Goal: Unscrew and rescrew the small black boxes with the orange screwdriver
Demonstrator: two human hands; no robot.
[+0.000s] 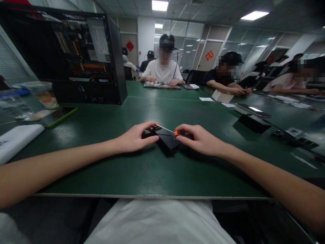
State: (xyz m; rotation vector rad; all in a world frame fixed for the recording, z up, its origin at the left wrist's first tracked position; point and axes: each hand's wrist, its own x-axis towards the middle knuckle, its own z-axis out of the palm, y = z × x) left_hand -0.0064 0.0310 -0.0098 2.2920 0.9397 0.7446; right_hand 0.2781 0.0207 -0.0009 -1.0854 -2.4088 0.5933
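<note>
A small flat black box lies at an angle on the green table in front of me. My left hand curls round its left end, thumb on the near side and fingers at the far corner. Between thumb and forefinger, my right hand pinches a screwdriver by its orange and black handle. Its thin metal shaft slants over the box towards my left fingertips. Whether the shaft's tip touches those fingers I cannot tell.
An open black computer case stands at the left. Near it are a phone, a plastic cup and a white box. Black parts lie at the right. Co-workers sit across the green table.
</note>
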